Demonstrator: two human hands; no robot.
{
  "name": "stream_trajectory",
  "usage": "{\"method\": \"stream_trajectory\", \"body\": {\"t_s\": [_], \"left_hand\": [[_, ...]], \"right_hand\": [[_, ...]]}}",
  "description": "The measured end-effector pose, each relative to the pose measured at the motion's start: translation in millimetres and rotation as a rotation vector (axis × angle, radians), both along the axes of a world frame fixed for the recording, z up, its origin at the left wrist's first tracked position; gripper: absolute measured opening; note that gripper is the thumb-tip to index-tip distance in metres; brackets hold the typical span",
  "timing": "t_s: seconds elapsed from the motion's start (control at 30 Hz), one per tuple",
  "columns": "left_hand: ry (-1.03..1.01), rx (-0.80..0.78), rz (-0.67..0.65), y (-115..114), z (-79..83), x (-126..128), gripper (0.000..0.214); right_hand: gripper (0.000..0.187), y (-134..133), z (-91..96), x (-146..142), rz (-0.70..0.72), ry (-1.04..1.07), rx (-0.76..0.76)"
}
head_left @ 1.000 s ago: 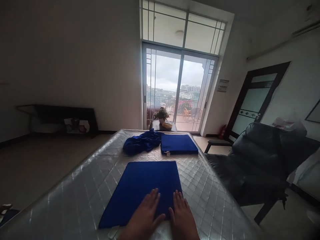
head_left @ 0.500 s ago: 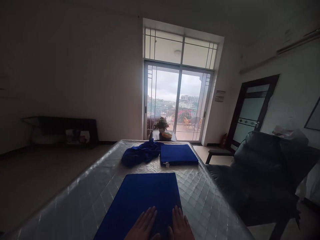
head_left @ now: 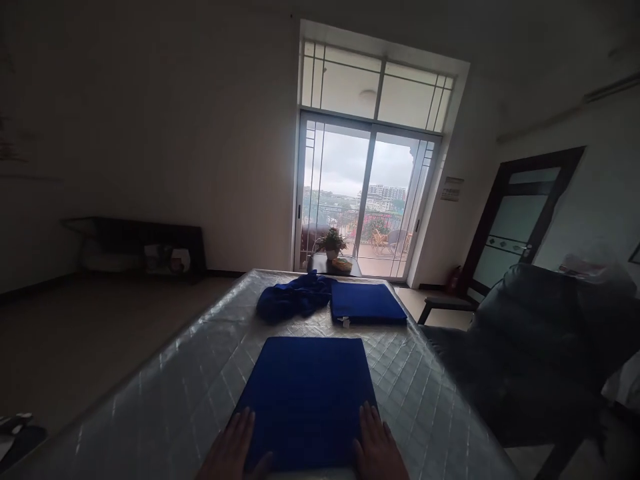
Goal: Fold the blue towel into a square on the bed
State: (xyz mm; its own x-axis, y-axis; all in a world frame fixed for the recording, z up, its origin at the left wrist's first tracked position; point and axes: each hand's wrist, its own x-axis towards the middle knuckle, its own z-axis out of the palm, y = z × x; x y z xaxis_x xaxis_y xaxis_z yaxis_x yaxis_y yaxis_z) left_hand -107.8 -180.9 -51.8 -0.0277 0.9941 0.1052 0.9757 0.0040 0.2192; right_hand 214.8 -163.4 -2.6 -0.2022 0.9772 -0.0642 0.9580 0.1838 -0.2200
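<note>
A flat blue rectangle of folded cloth lies in front of me on a table with a silvery quilted cover. My left hand rests on its near left side, fingers stretched out and thumb apart. On the near right edge lies my right hand, fingers extended and flat. Neither hand is gripping anything. Farther back sit a second folded blue cloth with a small white tag and, left of it, a crumpled blue cloth.
To the right stands a dark padded chair. Beyond the table's far end, a small table bears a potted plant before glass sliding doors. A low dark stand is against the left wall.
My hands have moved apart, the left one going left to the cloth's side. The cloth's near edge now shows. The view has shifted slightly.
</note>
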Motion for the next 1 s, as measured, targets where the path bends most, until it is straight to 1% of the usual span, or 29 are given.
{"method": "stream_trajectory", "body": {"t_s": [0.1, 0.23, 0.33, 0.43, 0.5, 0.6, 0.73, 0.87, 0.93, 1.0], "left_hand": [[-0.002, -0.038, -0.002, -8.9, 17.2, 8.8, 0.087], [0.003, -0.036, -0.007, -17.3, 29.3, 15.0, 0.091], [0.017, -0.030, -0.002, -21.1, 32.7, 17.4, 0.091], [0.040, -0.005, 0.001, -23.0, 32.6, 18.2, 0.087], [0.052, 0.026, -0.014, -23.9, 31.8, 18.1, 0.080], [0.069, 0.048, -0.015, -25.5, 32.8, 17.6, 0.074], [0.079, 0.074, 0.038, -28.1, 36.6, 15.6, 0.073], [0.080, 0.153, 0.113, -27.9, 33.7, 14.0, 0.074], [0.070, 0.165, 0.075, -24.9, 33.3, 19.6, 0.072], [0.043, 0.135, -0.050, -18.7, 38.4, 33.6, 0.070]], "right_hand": [[0.059, -11.6, 19.3, -2.1, -0.010, 0.035, -0.028], [0.060, -15.5, 34.0, -1.6, -0.006, 0.094, -0.020], [0.062, -5.0, 42.4, -2.7, 0.004, 0.096, 0.009], [0.063, 12.7, 47.5, -8.2, 0.011, 0.083, 0.037], [0.063, 24.2, 46.1, -13.4, 0.001, 0.058, 0.044], [0.063, 35.9, 35.7, -19.6, -0.042, 0.009, 0.033], [0.062, 39.7, 19.1, -20.7, -0.083, -0.024, 0.047], [0.061, 39.2, 13.1, -17.6, -0.086, -0.021, 0.060], [0.061, 39.7, 12.9, -16.9, -0.083, -0.017, 0.051], [0.061, 40.3, 13.5, -16.9, -0.075, -0.018, 0.047]]}}
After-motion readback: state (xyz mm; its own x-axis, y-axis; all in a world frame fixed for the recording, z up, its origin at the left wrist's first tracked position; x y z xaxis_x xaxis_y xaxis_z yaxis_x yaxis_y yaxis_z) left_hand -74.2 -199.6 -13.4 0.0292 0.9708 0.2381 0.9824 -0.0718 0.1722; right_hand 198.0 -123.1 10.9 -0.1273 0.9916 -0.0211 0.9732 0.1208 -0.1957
